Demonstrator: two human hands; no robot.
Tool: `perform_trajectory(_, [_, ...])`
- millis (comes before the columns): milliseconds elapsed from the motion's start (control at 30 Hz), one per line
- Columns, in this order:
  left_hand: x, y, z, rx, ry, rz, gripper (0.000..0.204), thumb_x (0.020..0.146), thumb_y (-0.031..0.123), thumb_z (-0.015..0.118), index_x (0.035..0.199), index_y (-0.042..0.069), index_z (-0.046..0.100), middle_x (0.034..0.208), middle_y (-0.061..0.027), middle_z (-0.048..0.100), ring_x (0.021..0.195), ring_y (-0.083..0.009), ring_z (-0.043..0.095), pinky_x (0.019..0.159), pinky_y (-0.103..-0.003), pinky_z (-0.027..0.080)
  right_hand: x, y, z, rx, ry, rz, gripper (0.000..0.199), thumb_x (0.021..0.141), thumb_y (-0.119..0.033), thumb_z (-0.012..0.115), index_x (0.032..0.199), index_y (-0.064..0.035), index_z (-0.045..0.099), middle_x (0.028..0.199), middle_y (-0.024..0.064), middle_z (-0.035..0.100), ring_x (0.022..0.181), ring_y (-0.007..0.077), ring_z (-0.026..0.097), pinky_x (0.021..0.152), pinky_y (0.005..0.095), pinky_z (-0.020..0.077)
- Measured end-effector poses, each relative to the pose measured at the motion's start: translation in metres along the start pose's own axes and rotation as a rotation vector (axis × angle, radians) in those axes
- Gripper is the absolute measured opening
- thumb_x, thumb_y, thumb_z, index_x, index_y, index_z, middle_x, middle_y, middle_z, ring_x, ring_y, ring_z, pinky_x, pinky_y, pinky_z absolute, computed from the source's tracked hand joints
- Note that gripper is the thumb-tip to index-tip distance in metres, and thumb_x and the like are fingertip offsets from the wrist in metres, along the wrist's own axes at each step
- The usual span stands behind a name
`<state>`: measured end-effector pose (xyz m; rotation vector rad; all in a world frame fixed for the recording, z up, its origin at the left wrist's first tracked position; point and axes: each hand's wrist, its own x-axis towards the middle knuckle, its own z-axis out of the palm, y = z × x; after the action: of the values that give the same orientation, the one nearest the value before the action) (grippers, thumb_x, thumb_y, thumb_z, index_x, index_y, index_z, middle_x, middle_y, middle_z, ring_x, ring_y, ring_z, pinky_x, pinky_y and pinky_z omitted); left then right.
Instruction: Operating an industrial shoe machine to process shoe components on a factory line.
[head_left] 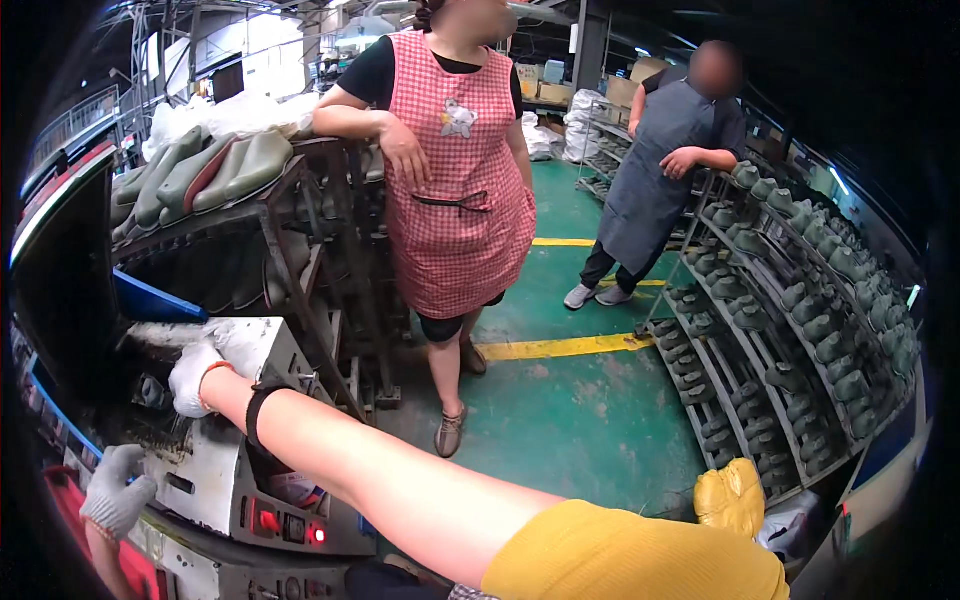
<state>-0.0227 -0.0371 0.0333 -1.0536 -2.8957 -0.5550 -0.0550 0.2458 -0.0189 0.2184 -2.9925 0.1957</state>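
Note:
My right arm, in a yellow sleeve with a black band near the wrist, stretches across to the left. My right hand (197, 380), in a pale knit glove, is bent down over the top of a worn white metal machine (213, 465); its fingertips are hidden. Beside it a small dark part (152, 392) sits in the machine's dark recess. Lower down at the left edge, my left hand (118, 492), in a grey knit glove, has its thumb apart from loosely curved fingers. Nothing shows in it. On the machine's front are a red switch (266, 521) and a lit red lamp (319, 536).
A metal rack (290, 200) carries green shoe-shaped pieces (205, 175). One person (455, 180) in a checked apron leans on it; another (660, 180) in a grey apron stands farther back. Shelves of dark green pieces (770, 300) line the right. A yellow bag (730, 497) lies lower right.

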Motion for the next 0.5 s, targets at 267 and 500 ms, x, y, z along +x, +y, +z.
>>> perform_trajectory(267, [0.012,-0.084,0.02,-0.405,-0.022,-0.096,0.043,0.09,0.016,0.064,0.129,-0.002,0.062,0.107,-0.0058,0.064,0.095,-0.0153,0.06,0.084,-0.03,0.051,0.012,0.0,0.005,0.078,0.047,0.021,0.035,0.085,-0.028,0.058,0.103,-0.0113,0.083,0.109,0.0155,0.078,0.105,0.0335,0.074,0.089,0.0452,0.0565])
perform_trajectory(500, [0.007,-0.065,0.006,-0.721,0.133,-0.123,0.048,0.103,0.028,0.065,0.144,0.004,0.059,0.128,-0.0022,0.065,0.115,-0.0133,0.061,0.099,-0.029,0.049,-0.019,0.001,-0.021,0.158,0.001,-0.008,0.04,0.087,-0.029,0.054,0.109,-0.0077,0.08,0.114,0.0196,0.076,0.11,0.0362,0.072,0.096,0.0442,0.0556])
